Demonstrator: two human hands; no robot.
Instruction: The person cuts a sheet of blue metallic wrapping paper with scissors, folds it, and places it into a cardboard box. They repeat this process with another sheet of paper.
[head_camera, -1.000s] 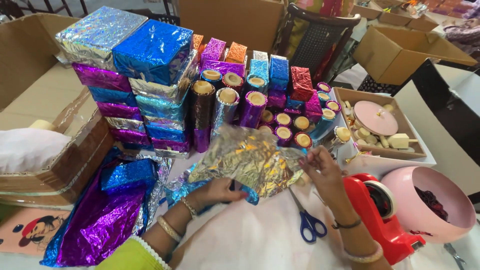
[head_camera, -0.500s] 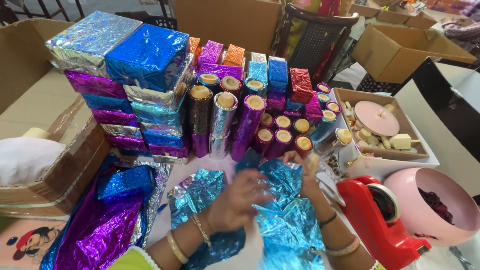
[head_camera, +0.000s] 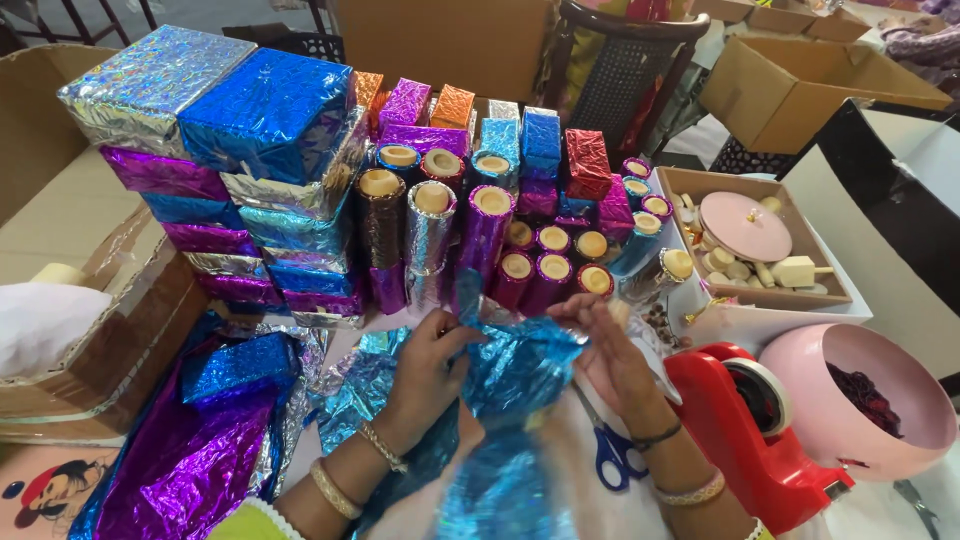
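Both hands, left hand (head_camera: 425, 365) and right hand (head_camera: 610, 355), grip a crumpled blue foil sheet (head_camera: 515, 380) at lower centre of the frame. The surface (head_camera: 890, 510) carries foil-wrapped boxes (head_camera: 250, 170) upper left, a red tape dispenser (head_camera: 745, 430) and pink bowl (head_camera: 870, 410) lower right; cardboard boxes (head_camera: 800, 85) fill the room behind.

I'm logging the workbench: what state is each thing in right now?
Blue foil sheet: crumpled, held in both hands.
Left hand: gripping the foil.
Right hand: gripping the foil.
Wrapped boxes: stacked.
Foil-wrapped tubes: standing upright.
Scissors: lying flat.
Pink bowl: tilted.
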